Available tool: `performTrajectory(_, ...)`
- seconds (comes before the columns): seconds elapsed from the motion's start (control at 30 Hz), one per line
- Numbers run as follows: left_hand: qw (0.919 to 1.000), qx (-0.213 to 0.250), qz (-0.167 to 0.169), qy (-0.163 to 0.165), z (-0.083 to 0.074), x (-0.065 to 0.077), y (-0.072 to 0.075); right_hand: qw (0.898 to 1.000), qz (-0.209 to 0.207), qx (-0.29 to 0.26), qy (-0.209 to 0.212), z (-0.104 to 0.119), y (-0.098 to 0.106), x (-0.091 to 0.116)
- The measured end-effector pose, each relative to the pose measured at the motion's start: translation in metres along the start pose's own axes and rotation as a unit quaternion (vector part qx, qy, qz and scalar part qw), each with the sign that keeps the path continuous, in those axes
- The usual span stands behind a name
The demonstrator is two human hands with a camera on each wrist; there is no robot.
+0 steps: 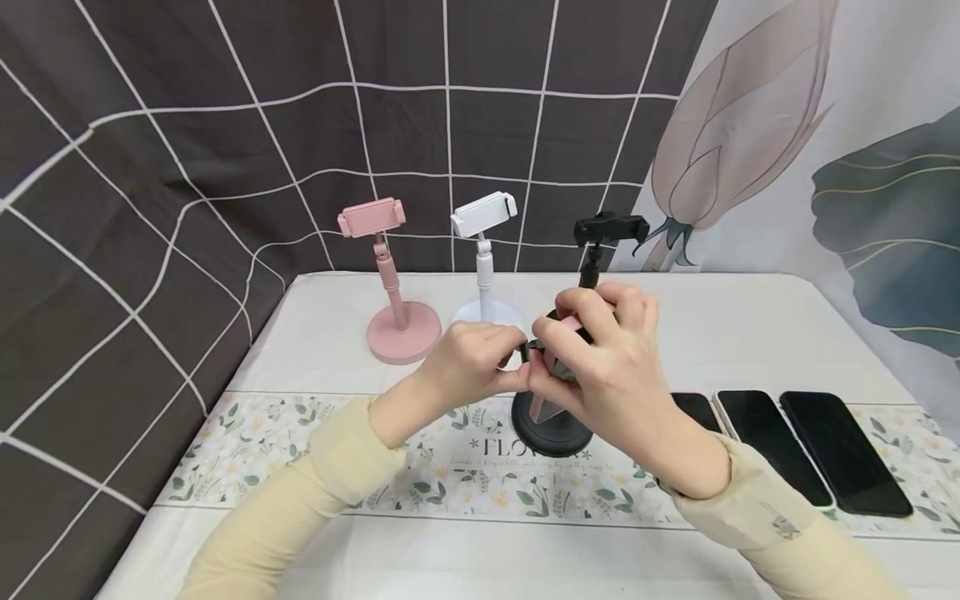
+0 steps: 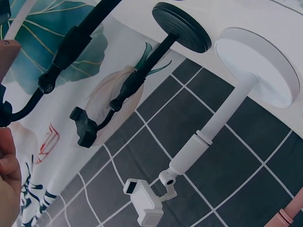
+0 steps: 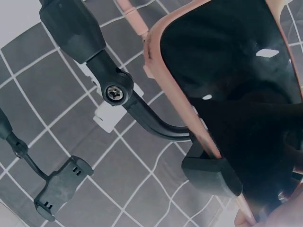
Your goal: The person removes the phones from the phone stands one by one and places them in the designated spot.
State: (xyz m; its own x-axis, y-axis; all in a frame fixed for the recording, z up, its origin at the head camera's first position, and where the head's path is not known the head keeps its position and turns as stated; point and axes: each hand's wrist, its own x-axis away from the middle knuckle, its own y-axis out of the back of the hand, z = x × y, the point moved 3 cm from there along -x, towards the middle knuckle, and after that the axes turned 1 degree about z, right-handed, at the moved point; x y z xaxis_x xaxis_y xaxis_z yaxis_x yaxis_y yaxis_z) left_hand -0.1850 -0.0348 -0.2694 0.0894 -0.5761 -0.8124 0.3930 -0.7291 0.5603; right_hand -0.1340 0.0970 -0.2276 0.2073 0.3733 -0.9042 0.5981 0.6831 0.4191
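Both hands meet over a near black phone stand, whose round base [image 1: 551,429] sits on the table. In the right wrist view, a phone [image 3: 227,52] in a pink case lies against the stand's clamp [image 3: 210,175], one jaw overlapping the phone's edge. My right hand [image 1: 611,358] grips the phone, fingers over its upper side and thumb below. With thumb and fingers, my left hand [image 1: 476,354] pinches the clamp's left end. In the head view the hands hide most of the phone. The stand's jointed neck [image 2: 71,47] shows in the left wrist view.
Behind stand a pink phone stand [image 1: 402,329], a white one [image 1: 483,217] and another black one [image 1: 611,229]. Several dark-screened phones, including a black one [image 1: 843,454], lie at the right. A floral runner [image 1: 262,450] crosses the white table; a gridded curtain [image 1: 405,133] hangs behind.
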Motion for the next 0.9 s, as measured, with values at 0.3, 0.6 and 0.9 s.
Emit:
performTrajectory(0.3,0.9998,-0.005,-0.009,0.015,-0.0027,-0.0047,0.0027,0.999,-0.022,-0.041,0.01,-0.0027,0.0035,0.0002)
performTrajectory(0.6,0.998,0.014,0.004,0.062,-0.0025,-0.0045,0.0024,0.999,-0.023,-0.044,0.01,-0.002,0.0025,0.0003)
performTrajectory(0.9,0.9962,0.046,0.016,0.073,-0.0019,-0.0052,-0.002,0.999,-0.016,-0.021,0.022,-0.0031,0.0015,0.002)
